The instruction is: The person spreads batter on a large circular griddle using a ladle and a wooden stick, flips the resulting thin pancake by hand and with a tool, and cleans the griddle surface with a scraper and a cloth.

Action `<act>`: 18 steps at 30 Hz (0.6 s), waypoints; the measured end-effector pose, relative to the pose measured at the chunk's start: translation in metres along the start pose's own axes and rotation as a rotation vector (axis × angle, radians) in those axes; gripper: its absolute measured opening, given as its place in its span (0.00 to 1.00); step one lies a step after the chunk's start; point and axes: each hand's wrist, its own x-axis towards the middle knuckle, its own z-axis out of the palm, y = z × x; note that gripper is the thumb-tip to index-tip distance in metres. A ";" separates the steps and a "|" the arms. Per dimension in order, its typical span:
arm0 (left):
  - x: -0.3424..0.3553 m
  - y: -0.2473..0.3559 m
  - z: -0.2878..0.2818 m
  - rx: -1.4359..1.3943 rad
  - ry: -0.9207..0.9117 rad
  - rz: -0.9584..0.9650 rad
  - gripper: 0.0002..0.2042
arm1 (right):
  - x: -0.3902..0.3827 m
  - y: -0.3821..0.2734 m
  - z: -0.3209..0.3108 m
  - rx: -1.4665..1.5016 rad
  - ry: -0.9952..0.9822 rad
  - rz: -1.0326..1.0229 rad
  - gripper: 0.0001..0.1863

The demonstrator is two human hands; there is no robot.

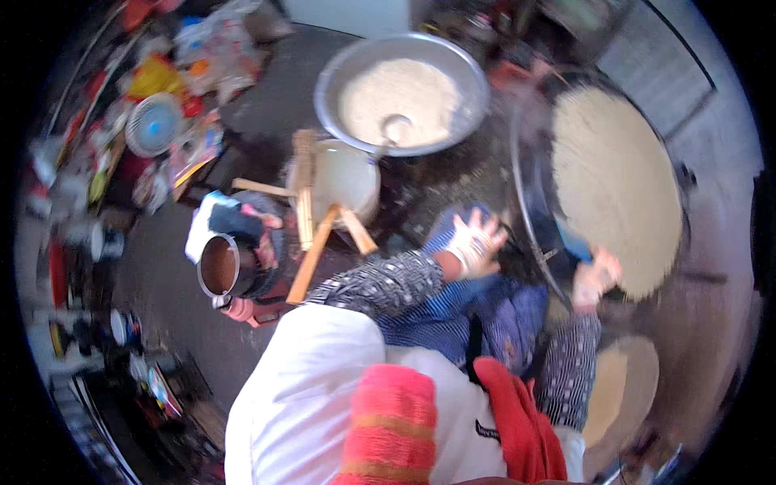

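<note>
My left hand, with pale wrapping around it, has its fingers spread over a blue striped cloth near my knees, just left of the griddle. My right hand is closed on a blue flat scraper at the lower left edge of a large round griddle covered with a spread layer of pale batter. A dark rim runs around the griddle. Behind my hands stands a wide metal basin of batter, with a ladle in it.
A white bucket with wooden sticks over it stands left of my left hand. Further left are a small pot on a pink stool and heaps of bags and containers. A shallow round tray lies at lower right.
</note>
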 end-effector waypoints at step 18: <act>0.008 -0.034 0.032 -0.102 0.264 -0.016 0.37 | 0.015 -0.023 -0.016 0.087 0.066 0.017 0.08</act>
